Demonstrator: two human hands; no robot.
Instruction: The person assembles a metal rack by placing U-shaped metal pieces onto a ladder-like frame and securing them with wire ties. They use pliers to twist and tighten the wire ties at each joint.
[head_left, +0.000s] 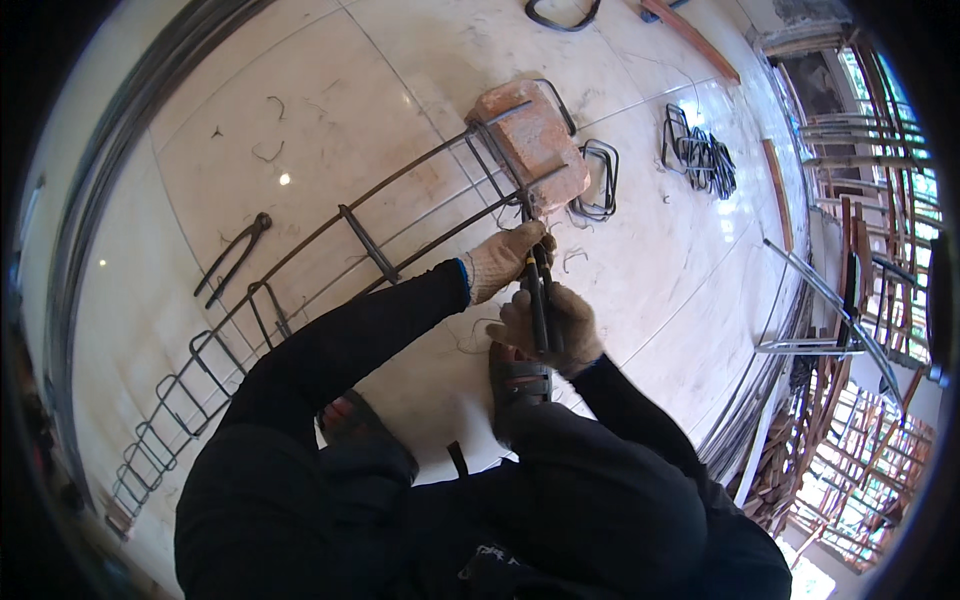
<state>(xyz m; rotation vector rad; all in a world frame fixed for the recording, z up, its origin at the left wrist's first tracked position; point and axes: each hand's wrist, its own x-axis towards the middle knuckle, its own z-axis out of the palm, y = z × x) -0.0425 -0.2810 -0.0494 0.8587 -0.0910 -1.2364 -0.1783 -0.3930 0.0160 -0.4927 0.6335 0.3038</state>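
Observation:
A cotton work glove covers my right hand, which is wrapped round the black handles of a pair of pliers. The tool stands nearly upright in the picture, its jaws toward the near corner of the rebar cage. Just left of the jaws, my left hand, also gloved, is closed; what lies in its fingers is hidden. The rebar cage runs from lower left to upper middle, with rectangular stirrups around its long bars. Its far end rests on a reddish brick block.
Dark pincers lie left of the cage. Loose stirrups sit beside the block, and a stirrup pile lies farther right. Wire scraps dot the tiled floor. Long bars line the left; a metal frame stands at right.

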